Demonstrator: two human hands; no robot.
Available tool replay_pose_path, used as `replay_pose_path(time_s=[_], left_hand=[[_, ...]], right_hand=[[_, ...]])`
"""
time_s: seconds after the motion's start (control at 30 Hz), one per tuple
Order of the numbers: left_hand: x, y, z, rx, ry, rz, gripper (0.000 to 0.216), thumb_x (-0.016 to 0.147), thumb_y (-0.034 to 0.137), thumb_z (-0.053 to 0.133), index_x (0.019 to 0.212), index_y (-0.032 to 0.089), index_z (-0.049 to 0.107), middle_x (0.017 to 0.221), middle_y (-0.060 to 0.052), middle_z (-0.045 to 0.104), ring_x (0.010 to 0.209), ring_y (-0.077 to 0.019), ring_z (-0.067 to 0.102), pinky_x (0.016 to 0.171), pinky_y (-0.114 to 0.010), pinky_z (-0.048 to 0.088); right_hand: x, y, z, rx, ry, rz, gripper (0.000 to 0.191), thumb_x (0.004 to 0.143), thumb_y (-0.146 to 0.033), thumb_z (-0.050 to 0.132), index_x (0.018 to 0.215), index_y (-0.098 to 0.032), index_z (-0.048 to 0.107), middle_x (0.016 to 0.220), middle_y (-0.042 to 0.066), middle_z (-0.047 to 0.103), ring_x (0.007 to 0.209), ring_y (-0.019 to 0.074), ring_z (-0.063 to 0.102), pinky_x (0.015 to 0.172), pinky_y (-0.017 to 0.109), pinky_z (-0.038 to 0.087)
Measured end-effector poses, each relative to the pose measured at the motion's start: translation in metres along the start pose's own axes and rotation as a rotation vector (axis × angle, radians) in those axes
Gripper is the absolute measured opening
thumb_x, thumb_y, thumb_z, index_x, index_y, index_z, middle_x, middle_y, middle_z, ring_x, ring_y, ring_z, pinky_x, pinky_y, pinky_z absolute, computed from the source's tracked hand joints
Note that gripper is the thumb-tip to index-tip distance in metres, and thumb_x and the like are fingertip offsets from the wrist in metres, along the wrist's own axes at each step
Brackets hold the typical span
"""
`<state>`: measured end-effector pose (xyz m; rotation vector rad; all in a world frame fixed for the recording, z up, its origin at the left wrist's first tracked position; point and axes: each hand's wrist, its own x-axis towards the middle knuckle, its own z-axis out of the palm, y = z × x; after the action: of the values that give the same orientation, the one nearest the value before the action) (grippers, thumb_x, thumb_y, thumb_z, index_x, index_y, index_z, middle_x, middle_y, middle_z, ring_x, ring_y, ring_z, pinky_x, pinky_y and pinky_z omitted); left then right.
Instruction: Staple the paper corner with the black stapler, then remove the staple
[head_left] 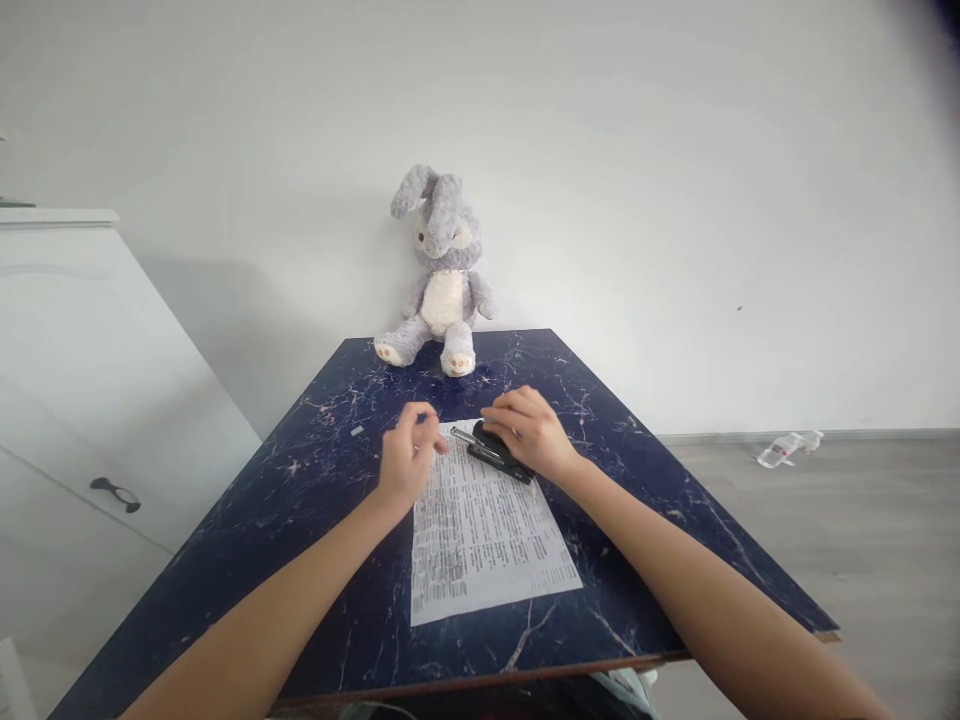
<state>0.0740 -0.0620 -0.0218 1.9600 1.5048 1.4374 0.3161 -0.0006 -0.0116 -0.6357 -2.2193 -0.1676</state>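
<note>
A black stapler (pixel 501 462) lies on a printed sheet of paper (pixel 487 535), its top raised and its silver metal rail showing. My right hand (pixel 529 432) grips the upper part of the stapler, fingers bent over it. To the left, over the paper's far left edge, my left hand (pixel 409 455) hovers with loosely bent fingers and the thumb apart from them. Nothing shows in that hand, though its fingertips are slightly blurred. Left of it, a small greyish piece (pixel 357 431) rests on the tabletop, too small to name surely.
The dark blue marbled table (pixel 315 520) reaches the wall. At its far edge sits a grey plush rabbit (pixel 442 290). A white cabinet (pixel 90 380) stands on the left. On the floor at right lies a clear plastic bottle (pixel 784 449).
</note>
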Motion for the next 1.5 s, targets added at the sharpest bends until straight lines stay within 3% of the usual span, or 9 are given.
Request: replay_pose_path(time_s=[0.07, 0.23, 0.33, 0.47, 0.63, 0.83, 1.0, 1.3, 1.5], left_hand=[[0.011, -0.012, -0.013, 0.305, 0.132, -0.063, 0.021, 0.102, 0.037, 0.047, 0.110, 0.025, 0.062, 0.081, -0.006, 0.072, 0.078, -0.0263, 0.072, 0.079, -0.037, 0.052], [0.033, -0.063, -0.044, 0.930, 0.178, -0.277, 0.045, 0.090, 0.023, 0.053, 0.130, 0.005, 0.059, 0.142, -0.032, 0.052, 0.130, -0.0475, 0.052, 0.100, -0.058, 0.044], [0.036, -0.083, -0.054, 0.998, -0.056, -0.457, 0.036, 0.088, 0.019, 0.053, 0.116, 0.002, 0.067, 0.125, -0.035, 0.060, 0.122, -0.0471, 0.058, 0.094, -0.056, 0.048], [0.038, -0.082, -0.056, 0.983, -0.162, -0.423, 0.024, 0.085, 0.011, 0.055, 0.099, 0.011, 0.074, 0.106, -0.025, 0.070, 0.107, -0.0392, 0.067, 0.086, -0.046, 0.053], [0.039, -0.073, -0.055, 0.998, -0.175, -0.387, 0.029, 0.083, 0.002, 0.053, 0.100, 0.011, 0.074, 0.100, -0.021, 0.073, 0.101, -0.0343, 0.071, 0.087, -0.041, 0.055], [0.037, -0.072, -0.054, 1.020, -0.166, -0.343, 0.037, 0.086, -0.004, 0.045, 0.105, 0.008, 0.073, 0.101, -0.022, 0.074, 0.099, -0.0324, 0.072, 0.087, -0.039, 0.055], [0.039, -0.075, -0.053, 0.992, -0.168, -0.287, 0.040, 0.084, -0.005, 0.047, 0.110, 0.011, 0.073, 0.100, -0.019, 0.076, 0.105, -0.0317, 0.071, 0.094, -0.039, 0.054], [0.029, -0.051, -0.010, 0.075, -0.089, 0.127, 0.018, 0.098, 0.022, 0.056, 0.111, 0.021, 0.070, 0.110, -0.006, 0.078, 0.102, -0.0224, 0.075, 0.096, -0.037, 0.058], [0.021, -0.033, -0.002, 0.045, -0.162, 0.166, 0.020, 0.096, 0.033, 0.065, 0.112, 0.023, 0.070, 0.110, -0.004, 0.078, 0.094, -0.0210, 0.077, 0.089, -0.034, 0.060]], right_hand=[[-0.004, 0.023, -0.002, -0.078, 0.039, 0.180, 0.021, 0.101, -0.025, 0.056, 0.107, -0.020, 0.076, 0.106, 0.013, 0.062, 0.099, 0.0282, 0.054, 0.088, 0.044, 0.048], [-0.031, 0.090, -0.010, -0.276, -0.215, 0.680, 0.023, 0.094, -0.017, 0.056, 0.100, -0.016, 0.079, 0.102, 0.015, 0.063, 0.104, 0.0316, 0.056, 0.092, 0.042, 0.048], [-0.046, 0.116, -0.011, -0.296, -0.258, 0.802, 0.025, 0.093, -0.017, 0.057, 0.101, -0.012, 0.079, 0.101, 0.018, 0.067, 0.100, 0.0310, 0.061, 0.089, 0.039, 0.047], [-0.053, 0.126, -0.009, -0.305, -0.282, 0.870, 0.026, 0.094, -0.021, 0.057, 0.106, -0.012, 0.078, 0.105, 0.018, 0.069, 0.100, 0.0296, 0.064, 0.088, 0.036, 0.047], [-0.042, 0.103, -0.006, -0.351, -0.217, 0.811, 0.039, 0.092, -0.024, 0.062, 0.129, -0.014, 0.067, 0.120, 0.019, 0.063, 0.116, 0.0330, 0.057, 0.096, 0.039, 0.046], [-0.010, 0.040, 0.003, 0.121, -0.059, 0.501, 0.021, 0.099, -0.031, 0.054, 0.099, -0.020, 0.072, 0.097, 0.008, 0.066, 0.086, 0.0216, 0.063, 0.081, 0.034, 0.051], [0.004, -0.001, 0.006, 0.362, -0.254, 0.423, 0.033, 0.098, -0.051, 0.059, 0.108, -0.021, 0.069, 0.099, 0.007, 0.067, 0.084, 0.0204, 0.062, 0.076, 0.033, 0.050], [-0.001, -0.010, 0.010, 0.234, -0.474, 0.329, 0.020, 0.091, -0.027, 0.066, 0.106, -0.019, 0.056, 0.100, 0.008, 0.066, 0.086, 0.0220, 0.061, 0.073, 0.031, 0.044], [0.001, -0.011, 0.009, 0.234, -0.488, 0.328, 0.017, 0.091, -0.025, 0.065, 0.102, -0.020, 0.053, 0.095, 0.007, 0.067, 0.082, 0.0215, 0.061, 0.067, 0.029, 0.040]])
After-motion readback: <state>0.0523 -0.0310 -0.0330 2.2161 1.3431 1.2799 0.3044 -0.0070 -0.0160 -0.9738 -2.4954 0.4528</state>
